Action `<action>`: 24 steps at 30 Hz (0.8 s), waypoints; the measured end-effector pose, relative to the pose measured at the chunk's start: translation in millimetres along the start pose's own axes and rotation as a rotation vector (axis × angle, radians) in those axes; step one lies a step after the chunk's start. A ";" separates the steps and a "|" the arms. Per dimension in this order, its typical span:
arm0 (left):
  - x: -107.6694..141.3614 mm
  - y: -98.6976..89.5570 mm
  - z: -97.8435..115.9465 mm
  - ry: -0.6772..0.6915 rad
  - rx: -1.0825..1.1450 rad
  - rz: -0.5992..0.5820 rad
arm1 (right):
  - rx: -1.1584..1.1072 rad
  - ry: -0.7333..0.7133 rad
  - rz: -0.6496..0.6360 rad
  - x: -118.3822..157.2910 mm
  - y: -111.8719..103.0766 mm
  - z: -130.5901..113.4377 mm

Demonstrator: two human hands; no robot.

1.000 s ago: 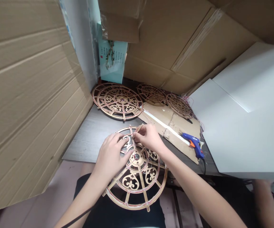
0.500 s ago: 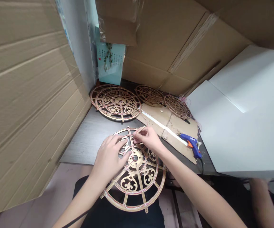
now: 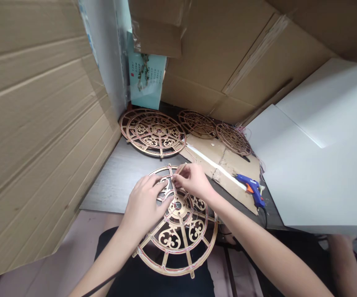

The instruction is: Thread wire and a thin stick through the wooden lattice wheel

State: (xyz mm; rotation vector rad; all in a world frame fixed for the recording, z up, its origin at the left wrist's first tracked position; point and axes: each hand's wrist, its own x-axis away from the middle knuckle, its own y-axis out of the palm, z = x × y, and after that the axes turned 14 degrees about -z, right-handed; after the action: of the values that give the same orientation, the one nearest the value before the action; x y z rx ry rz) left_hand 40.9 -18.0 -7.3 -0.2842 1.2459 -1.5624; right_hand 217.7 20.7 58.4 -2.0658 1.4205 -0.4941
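A round openwork golden frame (image 3: 183, 220) with scroll patterns and thin reddish wires along its rings lies partly on the table's front edge, reaching over the lap. My left hand (image 3: 145, 200) rests on its upper left part, fingers apart, the thumb near the central hub. At the frame's upper spoke, my right hand (image 3: 192, 179) is closed in a pinch around a thin stick (image 3: 181, 168). The tip of the stick is hidden by the fingers.
Behind are a large stack of similar round frames (image 3: 153, 134) and smaller ones (image 3: 234, 139). A blue glue gun (image 3: 251, 189) lies on a cardboard sheet (image 3: 230, 165). White panels (image 3: 320, 173) stand right, a cardboard wall (image 3: 42, 136) left. Someone's arm (image 3: 345, 264) shows lower right.
The view has shifted slightly, so the table's items appear a little further right. The stick in my right hand is tilted more steeply. My left hand stays on the frame.
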 end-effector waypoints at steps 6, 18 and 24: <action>-1.3 1.5 0.7 -0.007 -0.006 -0.003 | -0.213 0.018 -0.017 -0.3 5.3 14.1; 2.5 -1.2 0.4 -0.013 -0.001 -0.007 | -0.440 -0.015 -0.094 -3.6 0.0 28.3; 1.9 -0.8 0.5 -0.010 0.004 -0.011 | -0.498 -0.009 -0.094 -3.6 -0.1 31.0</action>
State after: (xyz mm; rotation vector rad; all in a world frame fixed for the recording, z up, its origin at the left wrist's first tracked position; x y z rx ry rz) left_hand 40.1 -19.9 -7.2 -0.2964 1.2346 -1.5712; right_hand 234.9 31.9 34.8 -2.5260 1.5633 -0.1743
